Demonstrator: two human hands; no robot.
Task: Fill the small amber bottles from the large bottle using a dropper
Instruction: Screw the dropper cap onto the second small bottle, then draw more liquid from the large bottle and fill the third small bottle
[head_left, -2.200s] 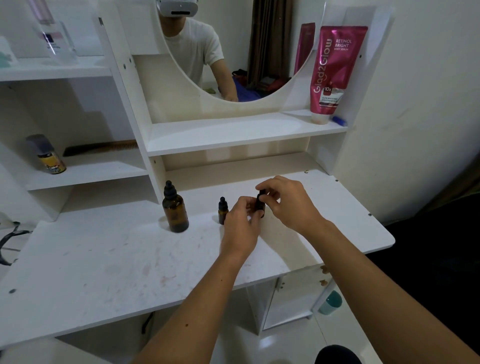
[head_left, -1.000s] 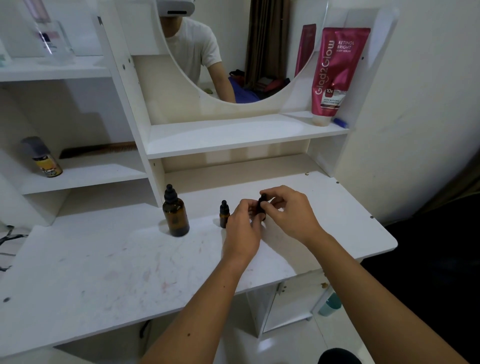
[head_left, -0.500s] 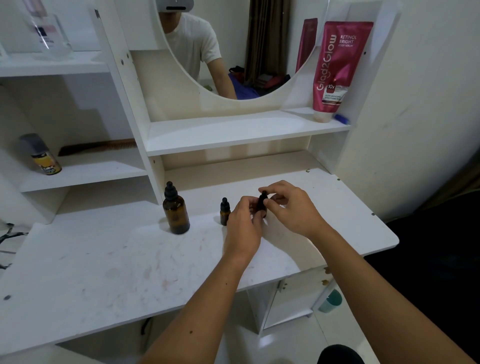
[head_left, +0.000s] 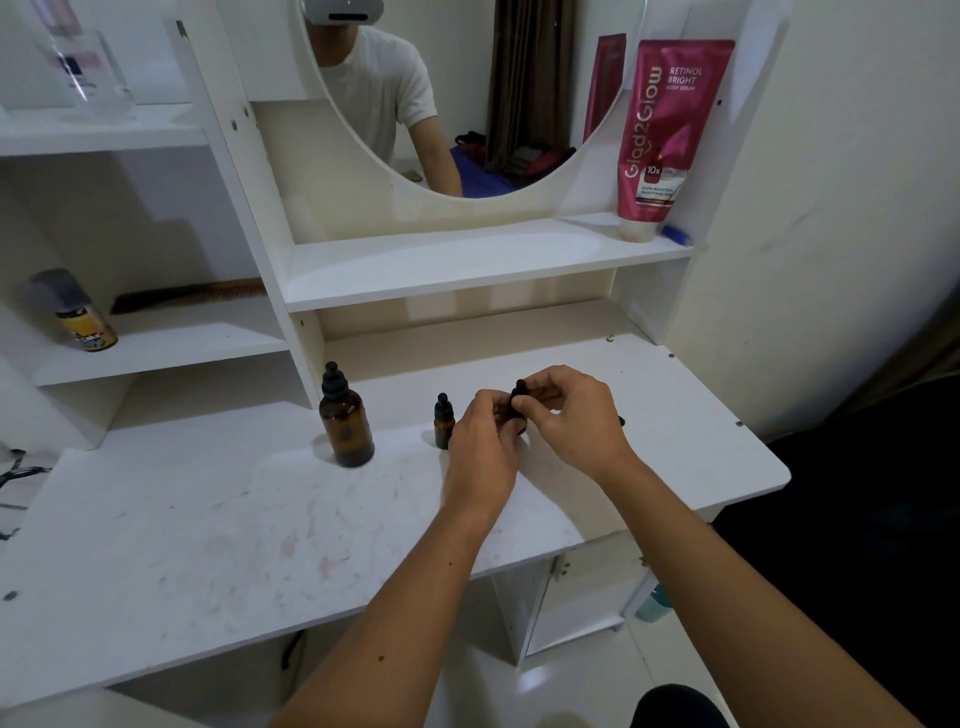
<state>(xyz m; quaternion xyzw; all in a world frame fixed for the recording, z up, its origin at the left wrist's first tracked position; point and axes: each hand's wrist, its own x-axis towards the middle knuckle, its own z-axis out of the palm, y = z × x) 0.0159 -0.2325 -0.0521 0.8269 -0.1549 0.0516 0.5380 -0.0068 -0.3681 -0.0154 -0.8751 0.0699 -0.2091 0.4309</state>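
Small amber bottle (head_left: 517, 410), black dropper cap

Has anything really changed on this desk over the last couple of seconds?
Hardly. Both hands, left hand and right hand, keep their grip on the small amber dropper bottle, perhaps twisting its cap. The large amber bottle and the second small amber bottle stand unmoved.
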